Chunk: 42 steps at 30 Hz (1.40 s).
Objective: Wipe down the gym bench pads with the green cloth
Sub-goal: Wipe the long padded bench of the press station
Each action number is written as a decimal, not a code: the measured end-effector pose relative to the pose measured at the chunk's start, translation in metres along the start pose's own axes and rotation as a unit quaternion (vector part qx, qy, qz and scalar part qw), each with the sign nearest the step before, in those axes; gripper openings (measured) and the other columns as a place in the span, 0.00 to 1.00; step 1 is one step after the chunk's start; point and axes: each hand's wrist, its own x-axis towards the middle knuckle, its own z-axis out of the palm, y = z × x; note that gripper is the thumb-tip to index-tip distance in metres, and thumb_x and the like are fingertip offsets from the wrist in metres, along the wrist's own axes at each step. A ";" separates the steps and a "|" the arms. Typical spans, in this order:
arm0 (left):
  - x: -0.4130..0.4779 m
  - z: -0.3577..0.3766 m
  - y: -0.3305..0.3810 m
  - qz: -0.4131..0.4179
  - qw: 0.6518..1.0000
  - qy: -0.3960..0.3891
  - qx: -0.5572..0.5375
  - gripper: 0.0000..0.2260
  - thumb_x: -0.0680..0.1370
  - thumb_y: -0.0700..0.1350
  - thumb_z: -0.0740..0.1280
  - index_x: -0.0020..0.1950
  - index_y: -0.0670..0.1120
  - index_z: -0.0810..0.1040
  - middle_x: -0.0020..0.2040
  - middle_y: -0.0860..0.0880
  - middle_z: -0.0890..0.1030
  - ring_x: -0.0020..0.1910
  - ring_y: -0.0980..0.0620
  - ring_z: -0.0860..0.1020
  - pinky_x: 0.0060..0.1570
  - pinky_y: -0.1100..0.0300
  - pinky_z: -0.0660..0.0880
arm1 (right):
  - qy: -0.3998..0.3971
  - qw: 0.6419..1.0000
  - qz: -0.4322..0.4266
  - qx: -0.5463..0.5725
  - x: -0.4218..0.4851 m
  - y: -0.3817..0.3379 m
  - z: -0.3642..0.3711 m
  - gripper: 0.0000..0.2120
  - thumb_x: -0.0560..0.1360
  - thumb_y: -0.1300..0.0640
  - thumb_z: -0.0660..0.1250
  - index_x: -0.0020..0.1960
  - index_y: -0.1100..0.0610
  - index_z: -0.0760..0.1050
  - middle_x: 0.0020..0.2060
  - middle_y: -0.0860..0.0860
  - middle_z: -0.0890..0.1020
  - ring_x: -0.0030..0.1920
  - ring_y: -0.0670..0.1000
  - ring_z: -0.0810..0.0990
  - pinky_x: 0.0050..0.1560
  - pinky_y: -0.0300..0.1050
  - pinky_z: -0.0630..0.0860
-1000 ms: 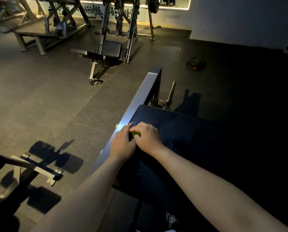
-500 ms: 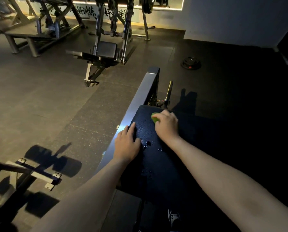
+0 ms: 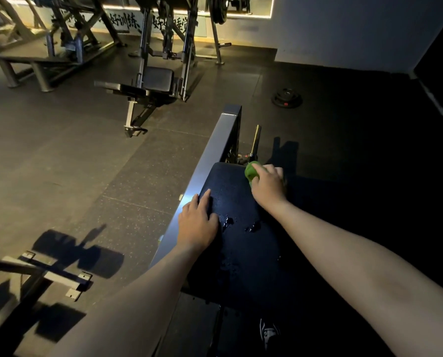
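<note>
Most of green cloth (image 3: 250,172) hidden under right hand (image 3: 268,186); pad (image 3: 241,243) right edge in darkness.

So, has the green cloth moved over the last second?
Yes. The right hand has pushed the green cloth forward to the far end of the bench pad.

floor (image 3: 60,163): dark rubber tiles | wall (image 3: 344,29): pale | light strip (image 3: 251,18): glowing | weight machine (image 3: 158,78): far
</note>
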 end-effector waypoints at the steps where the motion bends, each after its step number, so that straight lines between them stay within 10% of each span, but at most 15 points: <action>1: 0.001 0.000 0.000 0.002 1.000 0.000 -0.001 0.30 0.78 0.50 0.59 0.81 0.51 0.60 0.77 0.44 0.66 0.72 0.38 0.66 0.70 0.47 0.62 | -0.014 1.000 -0.008 -0.024 -0.002 0.002 -0.001 0.20 0.78 0.56 0.62 0.70 0.50 0.72 0.63 0.53 0.75 0.64 0.58 0.67 0.65 0.52 0.66; 15: -0.014 -0.016 -0.009 -0.008 0.989 -0.014 -0.150 0.26 0.75 0.42 0.61 0.73 0.41 0.66 0.63 0.42 0.78 0.63 0.40 0.76 0.56 0.54 0.71 | -0.030 0.967 -0.250 0.026 -0.104 -0.051 0.015 0.18 0.73 0.62 0.62 0.57 0.48 0.83 0.54 0.48 0.84 0.45 0.56 0.77 0.47 0.47 0.75; 24: -0.042 -0.016 -0.019 0.005 0.992 0.032 -0.121 0.14 0.77 0.39 0.63 0.62 0.40 0.73 0.52 0.40 0.81 0.54 0.36 0.77 0.45 0.53 0.66 | -0.040 0.996 -0.065 0.039 -0.037 -0.014 0.001 0.21 0.77 0.67 0.61 0.69 0.57 0.74 0.72 0.56 0.71 0.72 0.59 0.65 0.71 0.47 0.61; 29: -0.054 -0.014 -0.024 0.001 0.993 0.047 -0.109 0.04 0.77 0.40 0.63 0.51 0.41 0.71 0.42 0.43 0.77 0.46 0.37 0.76 0.39 0.54 0.60 | -0.037 0.995 -0.090 0.038 -0.064 -0.039 0.001 0.21 0.72 0.70 0.61 0.60 0.54 0.80 0.59 0.54 0.82 0.59 0.60 0.78 0.53 0.47 0.70; 34: -0.056 -0.011 -0.026 -0.001 0.994 0.039 -0.102 0.27 0.78 0.39 0.62 0.78 0.42 0.65 0.64 0.39 0.79 0.62 0.36 0.75 0.60 0.47 0.70 | -0.067 0.974 -0.215 0.033 -0.120 -0.071 0.004 0.14 0.74 0.61 0.64 0.54 0.48 0.82 0.50 0.51 0.85 0.51 0.58 0.82 0.47 0.48 0.73; 42: -0.068 -0.011 -0.026 -0.026 0.993 0.029 -0.112 0.28 0.79 0.42 0.61 0.80 0.45 0.61 0.74 0.45 0.71 0.72 0.42 0.69 0.68 0.50 0.67 | -0.023 0.977 -0.186 0.101 -0.082 -0.041 -0.006 0.20 0.72 0.69 0.61 0.58 0.58 0.82 0.60 0.56 0.82 0.63 0.59 0.77 0.66 0.46 0.69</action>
